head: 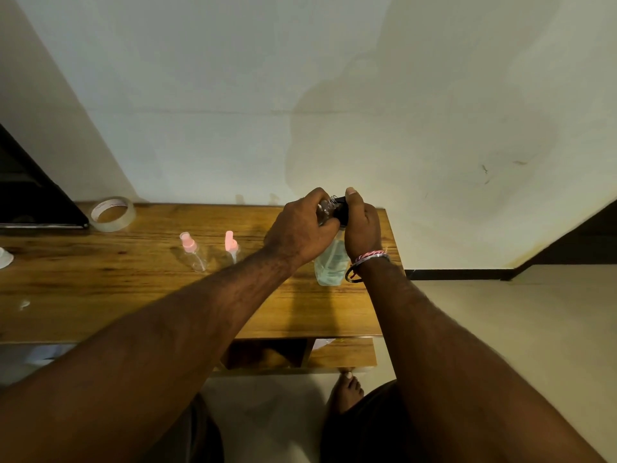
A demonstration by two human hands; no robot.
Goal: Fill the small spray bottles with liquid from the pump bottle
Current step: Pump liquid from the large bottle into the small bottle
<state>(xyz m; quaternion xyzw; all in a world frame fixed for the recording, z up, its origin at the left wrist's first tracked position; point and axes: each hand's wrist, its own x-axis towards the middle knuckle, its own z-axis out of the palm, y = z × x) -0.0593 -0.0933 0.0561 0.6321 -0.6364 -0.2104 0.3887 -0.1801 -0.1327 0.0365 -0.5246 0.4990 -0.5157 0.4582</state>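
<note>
A clear pump bottle [329,264] holding pale liquid stands near the right end of the wooden table [133,295]. My left hand [300,228] holds a small clear spray bottle [326,210], tilted, with its open neck against the pump's black head [341,208]. My right hand [362,228] grips that black pump head from the right, thumb on top. Two more small clear spray bottles with pink tops stand to the left, one [192,250] and the other [231,247].
A roll of clear tape [112,213] lies at the table's back left beside a dark object [30,195]. A white thing [5,257] shows at the left edge. The wall is right behind the table. Shelves [340,355] sit below the tabletop.
</note>
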